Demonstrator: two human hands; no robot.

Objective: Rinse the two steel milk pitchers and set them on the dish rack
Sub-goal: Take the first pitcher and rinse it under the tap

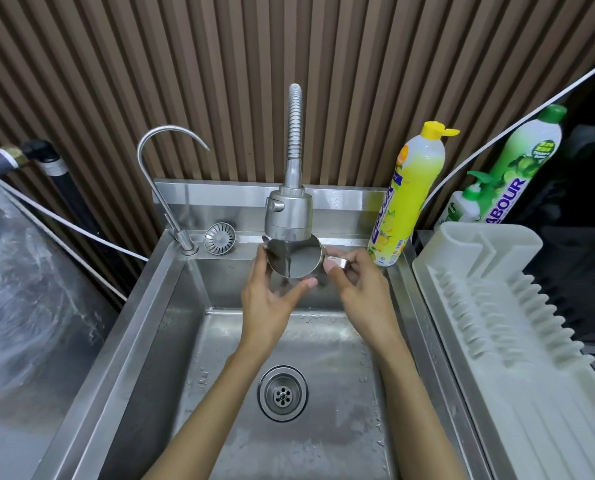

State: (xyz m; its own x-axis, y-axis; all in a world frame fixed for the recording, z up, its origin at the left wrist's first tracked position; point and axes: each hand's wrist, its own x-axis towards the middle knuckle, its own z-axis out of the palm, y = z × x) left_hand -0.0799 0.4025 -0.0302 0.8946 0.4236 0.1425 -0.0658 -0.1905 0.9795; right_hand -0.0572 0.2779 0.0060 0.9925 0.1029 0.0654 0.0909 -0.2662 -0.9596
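- Nearest to the camera are the person's two forearms, which reach forward over the drain (282,393) of the steel sink (143,306).
- The milk pitcher (296,261) is held above the back of the sink, directly under the spray head (289,216). Its mouth is tilted toward the camera, and a thin stream seems to fall into it.
- The left hand (271,299) is curled around the pitcher's body, with the thumb on the near side.
- The right hand (358,289) pinches the pitcher handle (337,262) between thumb and fingers.
- Possible trouble: the steel is probably wet, so the pitcher could slip and drop into the sink.
- The rim is very close to the spray head and could knock it if lifted.
- Because of the tilt, water may splash out toward the person.
- The dish rack (496,306) stands to the right of the sink, and no pitcher is on it.
- Counts: one pitcher is in view, and the second cannot be seen.
- There are two hands and two taps, the spray head and the gooseneck tap (161,161).
- There are three bottles: the yellow bottle (406,195), the green bottle (521,168) and the small pump bottle (465,202).
- There is also one loose strainer (219,238) on the ledge.
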